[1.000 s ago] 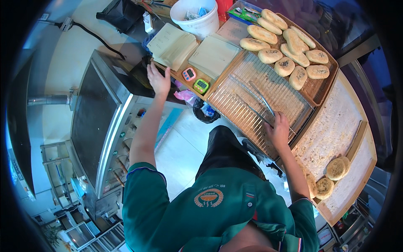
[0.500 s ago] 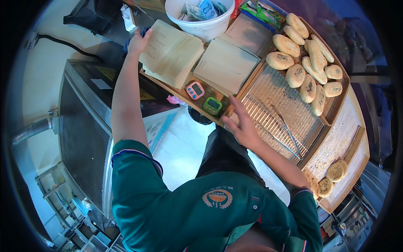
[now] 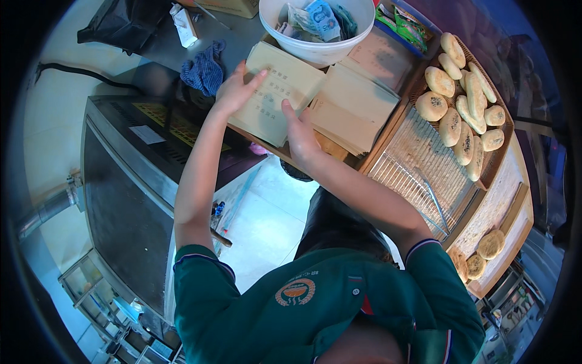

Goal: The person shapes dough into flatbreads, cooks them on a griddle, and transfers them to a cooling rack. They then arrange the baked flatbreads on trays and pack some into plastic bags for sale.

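My left hand (image 3: 233, 91) grips the left edge of a stack of printed cream paper bags (image 3: 273, 79), its thumb on top. My right hand (image 3: 300, 136) is at the stack's lower right, thumb resting on the paper and the other fingers partly hidden. Beside it lies a second bag stack (image 3: 357, 106) on the wooden board (image 3: 379, 137); the two timers seen earlier are covered. Steel tongs (image 3: 431, 197) rest on the wire rack (image 3: 405, 182), with nothing holding them.
A white bucket (image 3: 277, 15) holds banknotes; a blue cloth (image 3: 203, 68) lies left. Oval breads fill a wicker tray (image 3: 506, 148); flatbreads (image 3: 491, 246) sit on a floured board (image 3: 497, 194). A steel oven (image 3: 121, 182) stands left, a floor (image 3: 264, 212) below.
My right hand has released the tongs and moved up-left to the paper bags. My left hand has come onto the left stack's edge. The view has shifted.
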Demonstrator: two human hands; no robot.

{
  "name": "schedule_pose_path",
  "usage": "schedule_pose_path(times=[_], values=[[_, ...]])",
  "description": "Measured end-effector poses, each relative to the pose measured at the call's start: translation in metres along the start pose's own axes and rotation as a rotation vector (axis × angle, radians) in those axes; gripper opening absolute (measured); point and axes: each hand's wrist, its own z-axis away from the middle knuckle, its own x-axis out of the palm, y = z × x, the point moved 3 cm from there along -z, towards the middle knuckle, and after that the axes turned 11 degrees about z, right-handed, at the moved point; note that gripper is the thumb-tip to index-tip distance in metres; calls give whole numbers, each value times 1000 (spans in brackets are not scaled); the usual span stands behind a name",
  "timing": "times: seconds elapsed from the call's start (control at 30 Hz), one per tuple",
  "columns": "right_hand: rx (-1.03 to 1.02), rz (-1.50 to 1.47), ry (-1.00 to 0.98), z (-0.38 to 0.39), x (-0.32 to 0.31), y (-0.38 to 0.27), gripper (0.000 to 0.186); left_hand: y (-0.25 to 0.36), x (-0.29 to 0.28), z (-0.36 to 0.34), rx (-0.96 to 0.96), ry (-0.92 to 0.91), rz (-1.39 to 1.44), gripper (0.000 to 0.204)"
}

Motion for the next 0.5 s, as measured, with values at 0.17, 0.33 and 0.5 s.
schedule_pose_path(times=[0.17,0.33,0.5], values=[[-28,62,-238,10,-13,3,72,8,-16,25,129,189,281,84],[-941,1123,153,-18,-71,-65,71,6,23,135,55,758,1188,76],[-826,1328,-14,-79,-37,-71,57,0,88,141,-89,614,1465,75]])
